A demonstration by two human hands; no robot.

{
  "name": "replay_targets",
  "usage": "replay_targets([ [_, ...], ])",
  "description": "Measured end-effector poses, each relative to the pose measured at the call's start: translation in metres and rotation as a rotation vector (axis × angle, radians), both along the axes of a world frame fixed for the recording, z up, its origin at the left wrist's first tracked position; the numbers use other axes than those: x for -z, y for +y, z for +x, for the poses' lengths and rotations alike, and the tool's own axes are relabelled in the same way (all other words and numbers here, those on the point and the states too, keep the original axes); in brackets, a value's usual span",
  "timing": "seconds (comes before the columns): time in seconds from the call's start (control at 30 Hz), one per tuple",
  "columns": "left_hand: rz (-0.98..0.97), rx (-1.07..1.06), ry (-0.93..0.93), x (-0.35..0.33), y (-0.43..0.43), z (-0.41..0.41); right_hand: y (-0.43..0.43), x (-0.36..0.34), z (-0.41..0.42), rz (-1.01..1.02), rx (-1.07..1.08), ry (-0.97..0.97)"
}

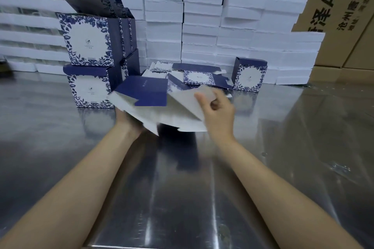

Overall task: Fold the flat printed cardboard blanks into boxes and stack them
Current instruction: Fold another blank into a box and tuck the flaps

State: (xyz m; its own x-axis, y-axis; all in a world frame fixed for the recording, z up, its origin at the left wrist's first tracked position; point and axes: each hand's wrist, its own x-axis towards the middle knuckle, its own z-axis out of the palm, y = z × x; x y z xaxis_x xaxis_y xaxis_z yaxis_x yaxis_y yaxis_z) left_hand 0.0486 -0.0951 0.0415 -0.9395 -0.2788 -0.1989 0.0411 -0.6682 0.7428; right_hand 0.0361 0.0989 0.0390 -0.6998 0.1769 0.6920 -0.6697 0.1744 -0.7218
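Cardboard blank (153, 107) hangs half-opened just right of the stack of folded boxes (89, 46), nearer the person and clear of the steel table (182, 188). The right hand (218, 115) pinches 1 grey inner panel between thumb and curled fingers. The left hand (129, 123) sits under the blank's near corner with its fingers covered, so I cannot tell their grip. A hard pull could crease the panel off its score line, or swing the blank into the stack and topple it. Motion blur smears the panel's edges.
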Motion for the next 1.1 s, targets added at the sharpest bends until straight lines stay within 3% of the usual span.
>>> replay_targets([
  [0.17, -0.084, -0.020, 0.259, -0.013, -0.009, -0.002, 0.024, -0.002, -0.014, -0.161, 0.083, -0.135],
  [0.27, -0.377, -0.025, 0.362, -0.011, -0.004, -0.003, 0.028, -0.003, -0.019, -0.262, 0.035, -0.231],
  [0.4, -0.991, 0.048, 0.328, -0.003, -0.001, -0.001, 0.036, -0.010, -0.019, -0.476, -0.074, -0.339],
  [0.53, -1.237, 0.139, 0.421, -0.004, 0.010, 0.003, 0.047, -0.019, -0.020, -0.586, -0.286, -0.430],
  [0.67, -1.575, 0.065, 0.546, -0.005, 0.024, 0.012, 0.049, -0.021, -0.021, -0.657, -0.508, -0.456],
  [0.83, -1.700, 0.062, 0.614, -0.003, 0.039, 0.018, 0.045, -0.019, -0.018, -0.632, -0.505, -0.469],
  [0.93, -1.581, 0.109, 0.528, 0.001, 0.043, 0.016, 0.042, -0.020, -0.015, -0.617, -0.540, -0.416],
  [1.0, -1.481, 0.105, 0.509, 0.003, 0.045, 0.017, 0.037, -0.021, -0.016, -0.539, -0.447, -0.391],
  [1.1, -1.416, -0.057, 0.534, 0.002, 0.052, 0.017, 0.031, -0.019, -0.013, -0.402, -0.336, -0.379],
])
